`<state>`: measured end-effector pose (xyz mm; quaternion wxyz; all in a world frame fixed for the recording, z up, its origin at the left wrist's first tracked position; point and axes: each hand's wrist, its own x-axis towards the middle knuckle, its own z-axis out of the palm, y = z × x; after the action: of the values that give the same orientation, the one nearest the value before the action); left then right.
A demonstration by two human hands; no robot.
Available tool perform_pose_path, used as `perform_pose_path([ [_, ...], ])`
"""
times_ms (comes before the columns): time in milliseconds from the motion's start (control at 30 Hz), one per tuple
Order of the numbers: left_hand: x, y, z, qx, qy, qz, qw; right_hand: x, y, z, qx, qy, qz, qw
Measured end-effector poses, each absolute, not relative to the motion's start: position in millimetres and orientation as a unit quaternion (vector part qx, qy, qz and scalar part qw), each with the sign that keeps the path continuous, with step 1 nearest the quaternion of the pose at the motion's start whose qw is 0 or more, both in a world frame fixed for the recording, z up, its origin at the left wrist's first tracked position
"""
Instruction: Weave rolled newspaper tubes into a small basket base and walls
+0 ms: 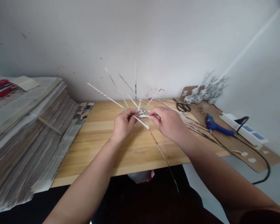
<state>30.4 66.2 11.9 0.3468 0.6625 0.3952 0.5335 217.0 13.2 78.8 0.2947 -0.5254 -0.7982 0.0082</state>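
A small woven base of rolled paper sticks rests on the wooden table, with several sticks fanning up and outward from it. My left hand pinches the weave at its left side. From the right, my right hand pinches a white rolled paper stick at the weave's near edge. One long paper stick slants from near my left fingers over the table's front edge toward my lap. My fingers partly hide the middle of the weave.
Tall newspaper stacks stand at the left. On the right lie black-handled scissors, loose paper sticks, a blue glue gun with its cord, and a white power strip. Woven paper pieces sit against the wall.
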Motion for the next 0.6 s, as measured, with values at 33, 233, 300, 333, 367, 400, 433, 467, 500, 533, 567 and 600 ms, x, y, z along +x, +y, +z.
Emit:
perform_pose_path([
  [33,31.5,64.6,12.6,0.667,0.390,0.531,0.349,217.1,13.1,80.8,-0.521,-0.800,-0.003,0.296],
  [233,32.0,62.3,12.7,0.692,0.377,0.517,0.335,215.4,11.5,80.1,-0.504,-0.816,-0.038,0.279],
  [300,31.1,62.7,12.5,0.698,0.377,0.513,0.328,214.7,11.3,80.1,-0.504,-0.817,-0.042,0.278],
  [333,30.7,62.8,12.7,0.701,0.377,0.511,0.324,214.5,11.5,80.3,-0.504,-0.817,-0.042,0.278],
  [367,30.4,62.8,12.9,0.704,0.377,0.511,0.319,214.3,12.0,80.7,-0.505,-0.816,-0.042,0.278],
  [400,30.2,62.8,13.1,0.706,0.377,0.510,0.315,214.2,12.6,81.0,-0.504,-0.816,-0.043,0.278],
  [433,30.1,62.8,13.3,0.708,0.377,0.510,0.312,214.1,13.3,81.3,-0.504,-0.817,-0.044,0.278],
  [467,30.0,62.8,13.4,0.709,0.376,0.510,0.309,214.2,14.0,81.5,-0.503,-0.818,-0.046,0.277],
  [500,29.9,62.9,13.4,0.711,0.375,0.510,0.306,214.3,14.8,81.6,-0.502,-0.819,-0.047,0.275],
  [533,29.8,63.1,13.2,0.713,0.374,0.509,0.303,214.5,15.5,81.5,-0.502,-0.819,-0.049,0.274],
  [567,29.6,63.3,12.9,0.715,0.374,0.508,0.301,214.8,16.1,81.2,-0.502,-0.819,-0.050,0.273],
  [600,29.5,63.6,12.5,0.717,0.374,0.506,0.300,215.1,16.6,81.0,-0.502,-0.819,-0.050,0.272],
])
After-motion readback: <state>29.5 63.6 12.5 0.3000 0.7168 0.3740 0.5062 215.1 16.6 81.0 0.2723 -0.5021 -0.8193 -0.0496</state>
